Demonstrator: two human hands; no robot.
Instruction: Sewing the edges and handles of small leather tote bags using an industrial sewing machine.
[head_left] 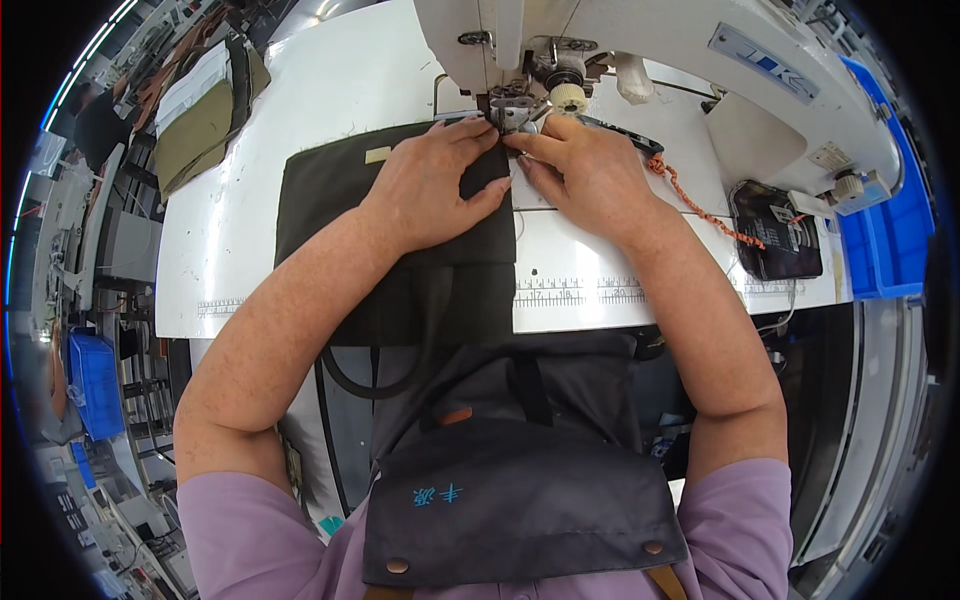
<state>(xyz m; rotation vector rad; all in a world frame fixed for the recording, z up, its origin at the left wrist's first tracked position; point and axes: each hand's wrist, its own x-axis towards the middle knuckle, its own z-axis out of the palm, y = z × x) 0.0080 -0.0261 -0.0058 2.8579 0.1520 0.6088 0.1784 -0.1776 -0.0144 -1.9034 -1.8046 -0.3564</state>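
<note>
A dark olive fabric piece (330, 210) with a strap and a small pale tab lies under the sewing machine's needle and presser foot (510, 108). My left hand (430, 180) rests on it, fingertips at its top edge beside the foot and thumb spread toward its right side. Just right of the needle, my right hand (590, 175) has its index finger reaching to the fabric's edge by the foot and its thumb a little below; some fingertips are partly hidden by the machine.
Stacked fabric pieces (200, 120) sit back left. Right are a phone (775, 250), black tool (635, 138) with orange braided cord, and blue bin (875, 255). The machine body (680, 30) overhangs the white table (580, 260). Another person (95, 120) is at far left.
</note>
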